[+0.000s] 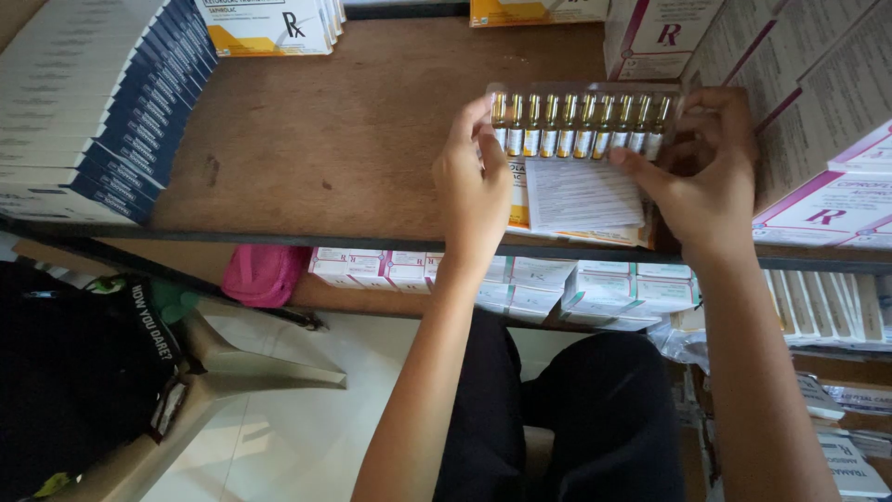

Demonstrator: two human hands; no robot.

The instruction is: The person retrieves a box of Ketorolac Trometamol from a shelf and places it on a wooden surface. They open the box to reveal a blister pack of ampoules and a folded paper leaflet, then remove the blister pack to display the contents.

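Both hands — left hand (472, 191), right hand (708, 181) — fingers clamped on ampoule tray (581, 125) above leaflet (581, 193) and counter (344, 139); apparently mid-packing — next probably needs level lowering.

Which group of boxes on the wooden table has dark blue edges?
The long row of flat boxes at the table's far left: white faces, dark blue edges. The boxes on the right are white with magenta stripes.

A fanned row of dark blue cartons (111, 112) is lying along the wooden shelf (344, 139), while a pink pouch (265, 274) is sitting underneath beside small white boxes (372, 270).
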